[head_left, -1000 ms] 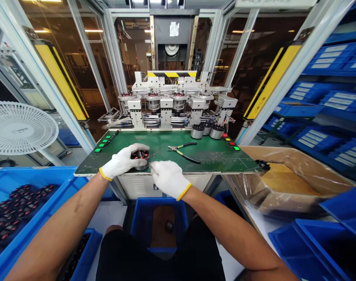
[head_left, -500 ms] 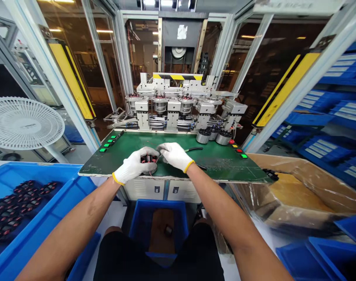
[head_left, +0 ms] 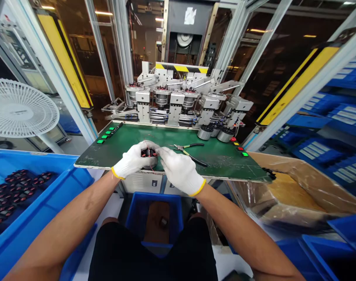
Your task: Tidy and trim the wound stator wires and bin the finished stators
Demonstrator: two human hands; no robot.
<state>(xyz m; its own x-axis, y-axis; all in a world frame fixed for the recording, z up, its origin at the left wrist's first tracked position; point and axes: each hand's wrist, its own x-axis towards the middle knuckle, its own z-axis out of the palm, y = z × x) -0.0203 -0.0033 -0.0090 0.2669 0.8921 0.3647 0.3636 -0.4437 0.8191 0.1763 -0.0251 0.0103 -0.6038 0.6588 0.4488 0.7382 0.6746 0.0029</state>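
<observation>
My left hand (head_left: pixel 133 159), in a white glove with a yellow cuff, is closed around a motor stator (head_left: pixel 149 153) at the front edge of the green worktop. The stator is black with reddish copper windings, and thin wire ends stick out from it. My right hand (head_left: pixel 180 168), gloved alike, has its fingers bent together against the stator's right side. What its fingertips pinch, if anything, is hidden. Just beyond the right hand lie wire cutters (head_left: pixel 195 145) with green and black handles, jaws to the left.
A winding machine (head_left: pixel 174 99) stands behind the worktop (head_left: pixel 131 136). Several metal-sided stators (head_left: pixel 205 132) stand at the back right, near coloured buttons (head_left: pixel 244 154). A blue bin (head_left: pixel 78 177) of stators is at left, a carton (head_left: pixel 321 175) at right, and a blue crate (head_left: pixel 178 210) below.
My right hand has moved nearer to me and turned, its fingers now against the stator. More of the wire cutters shows. The left hand keeps the stator; the view has shifted slightly.
</observation>
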